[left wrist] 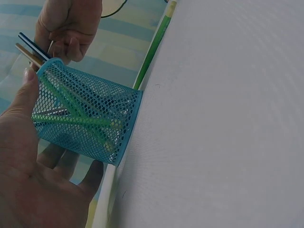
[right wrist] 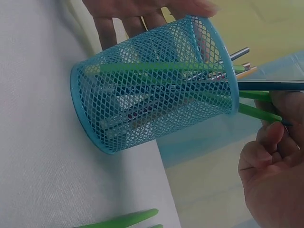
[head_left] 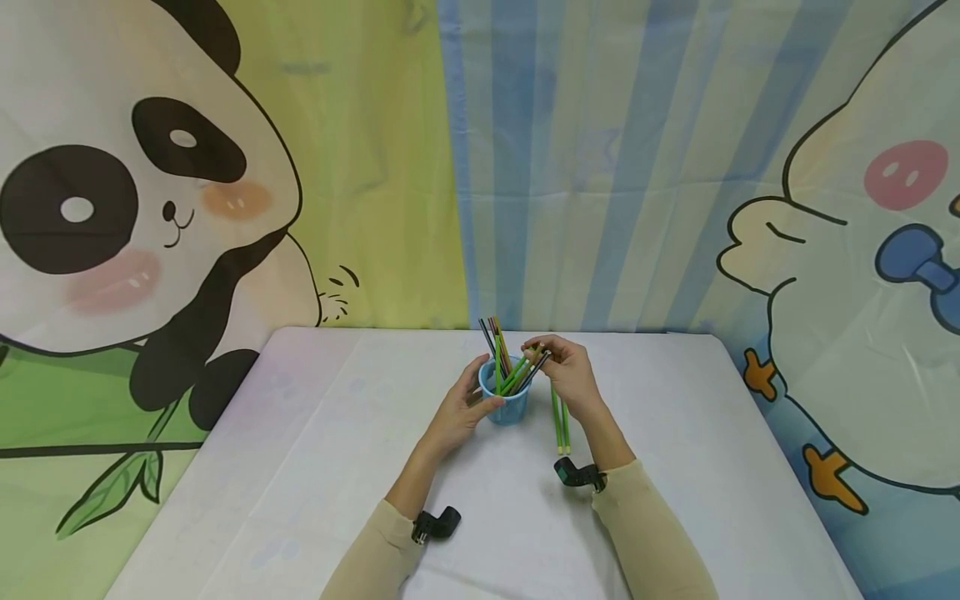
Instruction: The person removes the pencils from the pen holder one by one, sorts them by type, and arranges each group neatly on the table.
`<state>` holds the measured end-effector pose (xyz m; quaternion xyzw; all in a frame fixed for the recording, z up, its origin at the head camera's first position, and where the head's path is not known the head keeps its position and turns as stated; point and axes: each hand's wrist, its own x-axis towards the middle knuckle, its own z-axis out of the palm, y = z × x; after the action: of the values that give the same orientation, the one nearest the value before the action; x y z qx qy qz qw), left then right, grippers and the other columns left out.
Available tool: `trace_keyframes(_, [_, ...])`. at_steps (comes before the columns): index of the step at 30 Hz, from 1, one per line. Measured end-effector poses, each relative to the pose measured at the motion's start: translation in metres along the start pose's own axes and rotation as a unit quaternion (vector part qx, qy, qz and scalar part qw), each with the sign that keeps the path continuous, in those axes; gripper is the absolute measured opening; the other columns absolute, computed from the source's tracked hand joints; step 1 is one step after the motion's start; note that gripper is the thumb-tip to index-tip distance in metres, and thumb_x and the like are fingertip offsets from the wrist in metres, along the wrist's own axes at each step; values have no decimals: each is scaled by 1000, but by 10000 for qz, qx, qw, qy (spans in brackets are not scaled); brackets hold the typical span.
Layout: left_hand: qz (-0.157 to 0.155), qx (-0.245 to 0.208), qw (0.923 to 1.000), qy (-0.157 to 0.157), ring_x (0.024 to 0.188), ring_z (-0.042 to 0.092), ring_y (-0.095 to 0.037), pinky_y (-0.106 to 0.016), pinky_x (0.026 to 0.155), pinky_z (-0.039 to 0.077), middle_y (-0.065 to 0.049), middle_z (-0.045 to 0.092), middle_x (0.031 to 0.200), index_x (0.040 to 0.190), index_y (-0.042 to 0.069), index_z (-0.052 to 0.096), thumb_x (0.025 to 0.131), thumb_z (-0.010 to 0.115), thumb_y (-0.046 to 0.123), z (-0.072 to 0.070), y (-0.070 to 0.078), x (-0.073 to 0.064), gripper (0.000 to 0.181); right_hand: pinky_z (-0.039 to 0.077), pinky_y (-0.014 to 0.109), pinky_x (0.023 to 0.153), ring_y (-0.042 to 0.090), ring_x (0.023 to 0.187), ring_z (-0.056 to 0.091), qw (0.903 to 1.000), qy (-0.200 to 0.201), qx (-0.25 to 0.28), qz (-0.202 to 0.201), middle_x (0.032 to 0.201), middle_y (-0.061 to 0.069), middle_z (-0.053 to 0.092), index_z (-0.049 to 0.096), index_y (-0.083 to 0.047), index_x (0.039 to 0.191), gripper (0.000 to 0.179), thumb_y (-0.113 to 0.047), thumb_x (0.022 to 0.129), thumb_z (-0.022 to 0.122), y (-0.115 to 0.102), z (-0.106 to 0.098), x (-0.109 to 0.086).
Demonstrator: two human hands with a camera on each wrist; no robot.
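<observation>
A light-blue mesh pencil cup [head_left: 508, 408] holds several pencils, green and dark ones among them, leaning at different angles. My left hand [head_left: 459, 407] grips the cup from its left side, thumb at the front and fingers round the far side, as the left wrist view also shows for the cup [left wrist: 85, 111]. Over the cup's right rim, my right hand [head_left: 566, 371] pinches a green pencil [right wrist: 260, 113] near its dark tip. Dark pencils [right wrist: 270, 86] stick out of the cup close by that hand. Its fingers partly hide the pencil ends.
Two green pencils [head_left: 560, 421] lie side by side on the white-covered table [head_left: 300, 467], right of the cup, below my right hand. Behind the table hangs a striped curtain [head_left: 570, 167], with a panda print [head_left: 172, 208] on the left. Each wrist wears a small black camera [head_left: 437, 525].
</observation>
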<state>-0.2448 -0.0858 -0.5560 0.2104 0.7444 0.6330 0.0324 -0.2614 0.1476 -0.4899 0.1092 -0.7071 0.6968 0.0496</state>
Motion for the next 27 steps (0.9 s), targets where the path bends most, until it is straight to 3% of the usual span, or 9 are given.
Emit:
trace_keyframes(5, [-12,36,10000,30,143,53,-32,-56,119,42,-10,53,156,163,30,30,97,75,35,0,2,-1,81,59,21,92,12,104,71,9999,29,-83,-90,122,25,72,73,2,120,26,-13,99,72,-4,0,-1])
trace_keyframes(11, [-70,65,10000,17,143,53,-33,-55,118,43,-10,53,156,164,27,29,96,74,40,0,2,-1,83,59,21,91,13,107,72,9987,419,-163,-259,118,18,76,76,2,114,26,-17,96,76,-8,-2,0])
trace_keyframes(17, [-37,34,10000,24,143,53,-31,-55,119,42,-9,54,155,164,24,30,97,74,32,0,3,0,81,59,22,93,14,107,71,9967,665,70,-465,115,19,77,77,1,113,24,-16,96,76,-11,-4,1])
trace_keyframes(27, [10,-13,10000,14,144,52,-31,-56,120,40,-10,54,155,164,23,30,98,74,27,0,2,0,80,59,22,86,13,96,71,9894,1058,460,-882,102,-5,81,75,6,114,28,-14,95,77,-17,-6,0])
